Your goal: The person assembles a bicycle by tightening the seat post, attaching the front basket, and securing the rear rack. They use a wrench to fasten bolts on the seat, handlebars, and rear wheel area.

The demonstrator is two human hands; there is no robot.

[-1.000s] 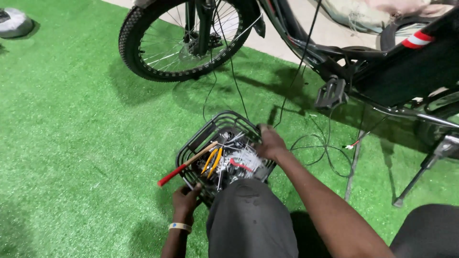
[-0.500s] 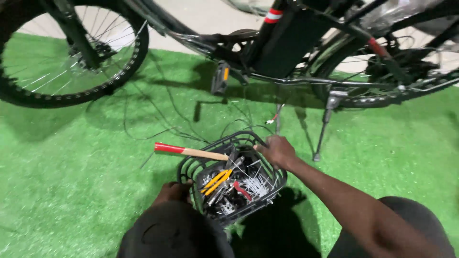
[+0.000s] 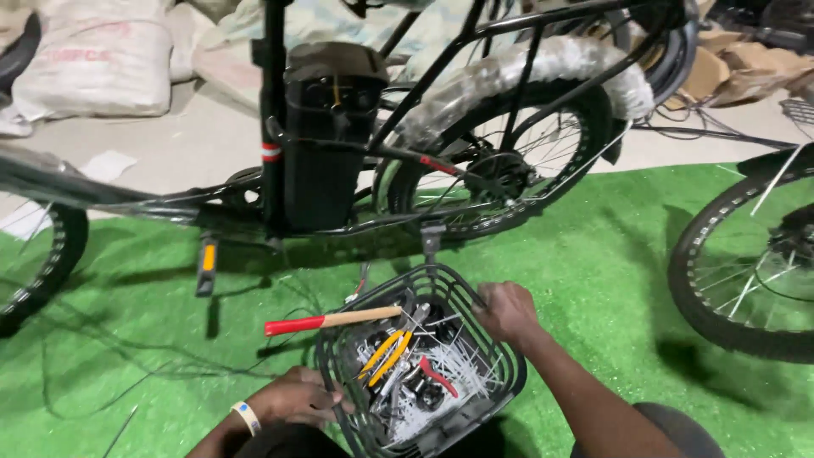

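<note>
Black wire basket (image 3: pixel 421 373) low on the green turf (image 3: pixel 593 280), gripped from both sides. Right hand (image 3: pixel 507 310) curled over the far right rim, fingers pressed around the wire. Left hand (image 3: pixel 292 397) clamped on the near left rim, fingers wrapped over the edge, pale wristband (image 3: pixel 247 416) just behind it. Between the hands, inside the basket: yellow-handled pliers (image 3: pixel 383 356), a red-handled tool (image 3: pixel 437 376), a heap of white cable ties (image 3: pixel 458 373), some dark metal parts too tangled to tell apart. Hammer (image 3: pixel 331 321) with wooden shaft and red grip lying across the rim, red end sticking well out beyond the left hand over the turf. Loose thin wires (image 3: pixel 127 373) strewn on the turf out past the left hand. Beyond the right hand, black bicycle (image 3: pixel 356 153) on its kickstand (image 3: pixel 431 242), stand foot close to the far rim. Another wheel (image 3: pixel 746 271) further out, right of the right hand.

Likely trouble: hammer balanced only on the rim, so any tilt or jerk apt to send it sliding off. Uneven pull by the two hands apt to spill ties and small parts into the turf, hard to find again. Far rim near the kickstand, so a push forward could knock it and unsettle the bicycle. Loose wires liable to snag the basket's mesh
</note>
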